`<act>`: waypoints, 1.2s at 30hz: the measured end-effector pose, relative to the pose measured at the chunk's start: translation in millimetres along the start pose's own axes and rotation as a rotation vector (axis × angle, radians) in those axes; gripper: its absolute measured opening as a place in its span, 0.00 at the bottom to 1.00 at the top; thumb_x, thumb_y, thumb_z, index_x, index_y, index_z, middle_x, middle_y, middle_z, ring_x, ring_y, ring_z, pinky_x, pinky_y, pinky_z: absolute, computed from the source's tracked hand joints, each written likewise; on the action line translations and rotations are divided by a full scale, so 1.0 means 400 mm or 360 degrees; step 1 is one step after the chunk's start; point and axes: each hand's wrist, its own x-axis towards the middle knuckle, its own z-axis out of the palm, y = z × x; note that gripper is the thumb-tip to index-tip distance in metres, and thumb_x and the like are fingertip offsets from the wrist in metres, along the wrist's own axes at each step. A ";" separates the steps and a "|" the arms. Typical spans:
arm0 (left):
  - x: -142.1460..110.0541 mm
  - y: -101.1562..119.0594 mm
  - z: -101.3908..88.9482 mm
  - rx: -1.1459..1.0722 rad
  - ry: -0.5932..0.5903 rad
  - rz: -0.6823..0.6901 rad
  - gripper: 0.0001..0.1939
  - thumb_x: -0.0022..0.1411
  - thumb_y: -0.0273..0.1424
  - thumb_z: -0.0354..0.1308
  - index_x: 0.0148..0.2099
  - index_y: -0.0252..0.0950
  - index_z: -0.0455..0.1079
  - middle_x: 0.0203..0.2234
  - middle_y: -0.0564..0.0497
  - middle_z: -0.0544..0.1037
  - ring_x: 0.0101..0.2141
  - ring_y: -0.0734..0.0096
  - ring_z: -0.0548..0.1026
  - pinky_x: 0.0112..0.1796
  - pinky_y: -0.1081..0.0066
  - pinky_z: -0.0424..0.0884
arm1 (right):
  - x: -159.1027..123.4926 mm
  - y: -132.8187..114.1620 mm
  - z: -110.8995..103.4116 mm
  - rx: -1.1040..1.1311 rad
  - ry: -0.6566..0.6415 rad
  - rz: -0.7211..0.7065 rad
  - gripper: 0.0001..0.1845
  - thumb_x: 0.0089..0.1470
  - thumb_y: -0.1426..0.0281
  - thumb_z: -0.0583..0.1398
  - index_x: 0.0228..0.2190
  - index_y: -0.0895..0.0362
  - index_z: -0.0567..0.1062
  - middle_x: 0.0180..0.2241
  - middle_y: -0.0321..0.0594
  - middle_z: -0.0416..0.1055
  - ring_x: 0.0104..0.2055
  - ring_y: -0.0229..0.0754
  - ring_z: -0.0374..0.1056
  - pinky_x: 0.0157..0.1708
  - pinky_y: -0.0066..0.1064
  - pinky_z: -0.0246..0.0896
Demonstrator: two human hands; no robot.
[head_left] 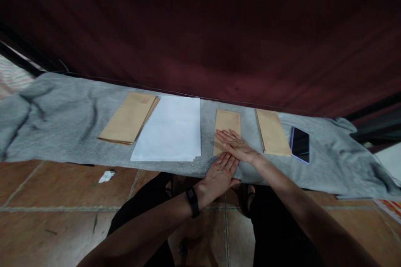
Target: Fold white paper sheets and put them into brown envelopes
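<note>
A single brown envelope (pixel 227 117) lies upright before me on the grey cloth. Flat across its lower half rests my right hand (pixel 233 142), fingers stretched out to the left. Just below, my left hand (pixel 219 173) is also stretched out, its fingertips at the envelope's lower edge and close against the right hand. A dark band (pixel 192 201) circles my left wrist. Neither hand grips anything. To the left lies a stack of white paper (pixel 171 129), partly under a pile of brown envelopes (pixel 129 117). More brown envelopes (pixel 273 132) lie to the right.
A phone (pixel 300 144) with a dark screen lies right of the right-hand envelopes. Grey cloth (pixel 65 121) covers the narrow surface, with a dark red curtain (pixel 200 41) behind it. A crumpled white scrap (pixel 107 176) sits on the tiled floor (pixel 81 225).
</note>
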 end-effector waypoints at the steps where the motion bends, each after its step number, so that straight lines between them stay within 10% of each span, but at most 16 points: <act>1: 0.000 0.000 -0.001 -0.0010 0.0009 -0.0006 0.35 0.67 0.48 0.56 0.65 0.27 0.63 0.64 0.35 0.67 0.64 0.52 0.64 0.64 0.57 0.58 | -0.010 -0.007 -0.001 0.0055 -0.0010 -0.0012 0.30 0.71 0.57 0.41 0.70 0.47 0.48 0.72 0.34 0.46 0.74 0.42 0.40 0.72 0.50 0.33; 16: -0.041 -0.004 -0.059 -0.0058 0.0053 0.0048 0.25 0.69 0.44 0.56 0.61 0.33 0.66 0.53 0.42 0.78 0.55 0.58 0.74 0.57 0.60 0.65 | -0.138 -0.094 -0.006 0.0867 -0.0014 -0.0019 0.33 0.69 0.48 0.38 0.63 0.45 0.66 0.66 0.35 0.63 0.70 0.43 0.53 0.73 0.51 0.31; 26: -0.017 -0.027 -0.077 -0.0013 0.0146 -0.0026 0.18 0.74 0.35 0.47 0.58 0.32 0.70 0.56 0.41 0.76 0.58 0.61 0.72 0.59 0.62 0.63 | -0.170 -0.104 0.037 0.1162 0.0334 0.0363 0.44 0.66 0.48 0.27 0.66 0.51 0.63 0.66 0.41 0.62 0.69 0.46 0.56 0.69 0.49 0.49; 32: -0.021 -0.037 -0.039 0.0167 0.0022 -0.0237 0.39 0.71 0.49 0.46 0.71 0.24 0.54 0.68 0.33 0.58 0.69 0.49 0.54 0.67 0.51 0.49 | -0.147 -0.152 0.071 0.0711 0.0524 0.0385 0.35 0.70 0.52 0.34 0.68 0.51 0.56 0.69 0.43 0.55 0.71 0.45 0.49 0.70 0.49 0.47; 36: -0.032 -0.036 -0.035 0.0241 -0.0067 -0.0186 0.35 0.72 0.40 0.45 0.70 0.19 0.51 0.69 0.30 0.55 0.70 0.49 0.51 0.68 0.50 0.47 | -0.152 -0.191 0.099 0.0172 0.0446 0.0231 0.36 0.70 0.53 0.42 0.71 0.56 0.41 0.73 0.48 0.43 0.74 0.48 0.40 0.71 0.52 0.41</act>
